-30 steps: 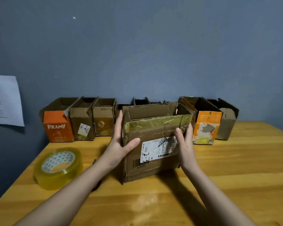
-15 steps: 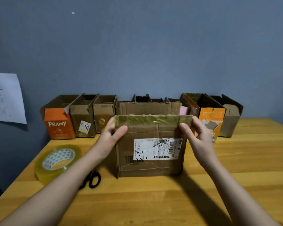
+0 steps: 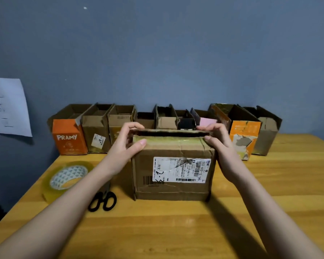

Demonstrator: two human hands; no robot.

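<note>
Far left: a paper sheet with handwriting hung on the blue-grey wall. Below it, a roll of clear tape lay flat on the desk, near the left edge. Farther back, an orange box marked PRAMY started a row of open cartons along the wall. Black-handled scissors lay on the desk between the tape and the cardboard box, blades hidden under the left forearm.

Next, the left hand gripped the box's top-left corner: fingers curled over the far flap, thumb pressed on the near, tape-covered flap. The box stood upright on the desk, mid-scene, nearer than the carton row. Both top flaps were folded in, with a dark slit between them. A white shipping label, torn across the middle, was on the near wall.

Then the right hand mirrored that at the top-right corner: fingers hooked over the far flap, thumb on the near flap's corner. So the box sat directly between the two hands, both holding its top edge.

Behind the box stood a small black carton and a pink carton. Right of the right hand was a second orange box with a torn front, then a brown carton at the row's right end.
</note>
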